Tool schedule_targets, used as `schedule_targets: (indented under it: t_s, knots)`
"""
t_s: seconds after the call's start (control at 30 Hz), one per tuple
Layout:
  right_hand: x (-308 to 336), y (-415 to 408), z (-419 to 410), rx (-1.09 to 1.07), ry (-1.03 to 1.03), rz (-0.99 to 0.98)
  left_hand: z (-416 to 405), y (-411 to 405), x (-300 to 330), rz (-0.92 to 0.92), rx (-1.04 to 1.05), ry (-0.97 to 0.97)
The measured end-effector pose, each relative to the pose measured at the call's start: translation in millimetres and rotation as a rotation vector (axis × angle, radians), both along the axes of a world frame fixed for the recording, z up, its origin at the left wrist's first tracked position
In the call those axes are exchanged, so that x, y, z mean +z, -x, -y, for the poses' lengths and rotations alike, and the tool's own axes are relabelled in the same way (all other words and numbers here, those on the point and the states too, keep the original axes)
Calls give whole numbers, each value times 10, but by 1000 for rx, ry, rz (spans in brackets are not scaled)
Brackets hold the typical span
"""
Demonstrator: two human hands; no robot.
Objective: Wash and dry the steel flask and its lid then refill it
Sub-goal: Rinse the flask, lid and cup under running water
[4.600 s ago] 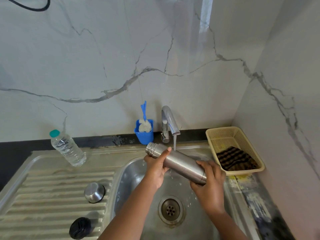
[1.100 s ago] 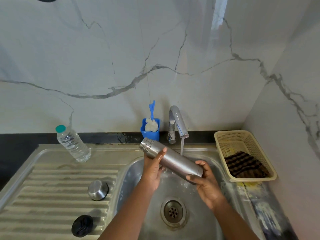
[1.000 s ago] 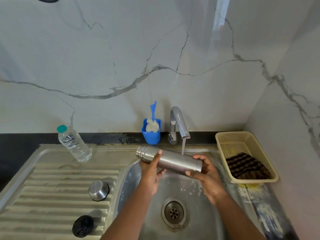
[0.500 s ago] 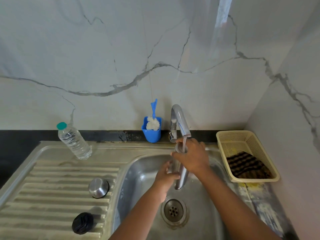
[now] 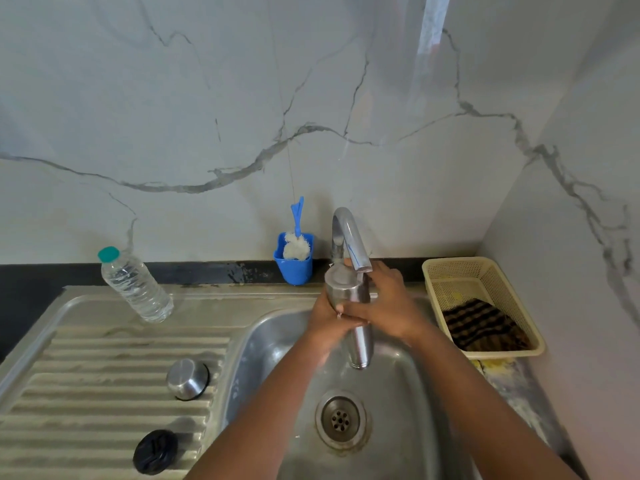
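Observation:
The steel flask (image 5: pixel 349 292) stands nearly upright over the sink basin (image 5: pixel 408 393), its flat base up against the tap spout (image 5: pixel 349 237) and its narrow end pointing down. My left hand (image 5: pixel 323 318) grips its middle from the left. From the right my right hand (image 5: pixel 386 306) wraps the same part, with the fingers of both hands overlapping. The steel lid cup (image 5: pixel 187 378) and a black stopper (image 5: pixel 155 452) lie on the ribbed drainboard (image 5: pixel 86 375) at the left.
A plastic water bottle (image 5: pixel 135 286) stands at the back of the drainboard. A blue cup with a brush (image 5: pixel 294 263) sits beside the tap. A beige basket (image 5: pixel 450 271) holding a striped cloth (image 5: pixel 483 325) sits right of the sink. The drain (image 5: pixel 341 419) is below my hands.
The flask swung from lying crosswise under the tap to standing on end, narrow end down. My right hand moved from its bottom end to its middle, and both hands have closed together.

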State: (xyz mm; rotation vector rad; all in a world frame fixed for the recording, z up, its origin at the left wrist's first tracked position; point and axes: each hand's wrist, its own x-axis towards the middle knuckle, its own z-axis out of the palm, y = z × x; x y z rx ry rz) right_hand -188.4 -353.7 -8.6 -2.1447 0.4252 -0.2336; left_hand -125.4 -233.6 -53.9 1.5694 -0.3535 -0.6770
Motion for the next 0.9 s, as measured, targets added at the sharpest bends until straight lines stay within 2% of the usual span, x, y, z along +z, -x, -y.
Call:
schedule_targets:
  t_s: [0.07,0.13,0.23,0.27,0.33,0.37,0.47,0.53,0.7,0.8,0.9]
  knots:
    - [-45,56,61,37,-249,72,-60,-55,22,-47,-111,-23]
    - [-63,60,13,-51,-319,144,-58,-59,39,-35,-169,-16]
    - [-66,-30,-192,-406,-7,145,63,37,14,75,-74,38]
    - [-72,-55,-258,-465,63,126,101,66,-18,95,-39,56]
    - [-107,-83,-296,-402,97,79,100,57,-89,85,-3,83]
    - [-110,-85,-265,-312,51,59,63,33,-101,68,1,93]
    - [-59,-33,-95,-47,-340,35,-58,-44,-114,18,-2,53]
    - [-66,4,-30,10,-392,36,-99,-79,-117,14,-28,44]
    - [5,-56,-47,-138,-346,196,-128,-51,-224,48,-117,-14]
    - [58,-94,10,-192,-383,228,-195,31,-383,96,-152,-128]
    - [48,-76,-16,-218,-371,235,-275,88,-552,61,-162,-198]
